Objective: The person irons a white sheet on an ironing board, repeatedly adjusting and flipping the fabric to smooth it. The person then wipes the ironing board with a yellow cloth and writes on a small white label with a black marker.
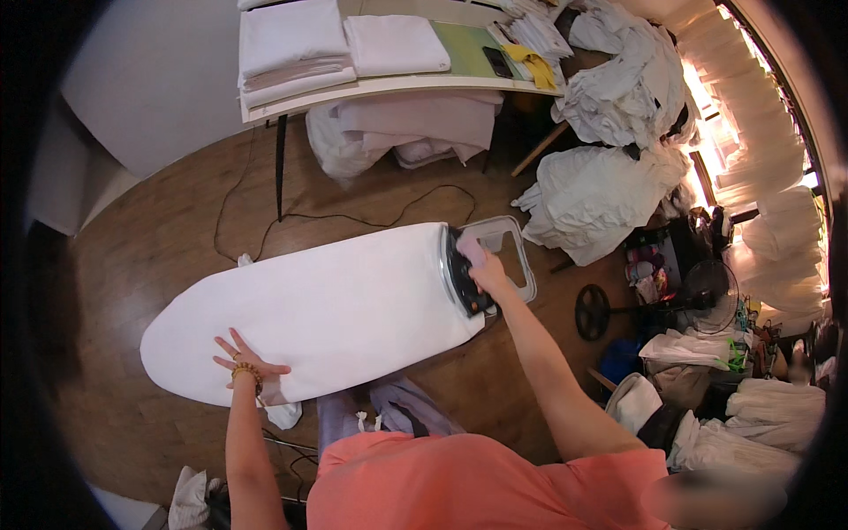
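An ironing board (358,298) with a smooth white cover or cloth on it lies across the view before me. My left hand (248,361), with a beaded bracelet and a ring, rests on the white surface near the board's rounded end, fingers spread and holding nothing. At the board's square end my right hand (489,273) grips the handle of a dark clothes iron (464,278); a pinkish piece covers part of that handle. Beyond the iron the metal rest (527,265) of the board sticks out. A bit of white cloth (285,415) hangs below the near edge by my left wrist.
A table (411,85) at the back bears folded white linens (291,40), a phone (497,61) and a yellow cloth (533,65). White cloth bundles (596,199) and a standing fan (709,295) are at the right. A black cord (358,216) runs across the wooden floor.
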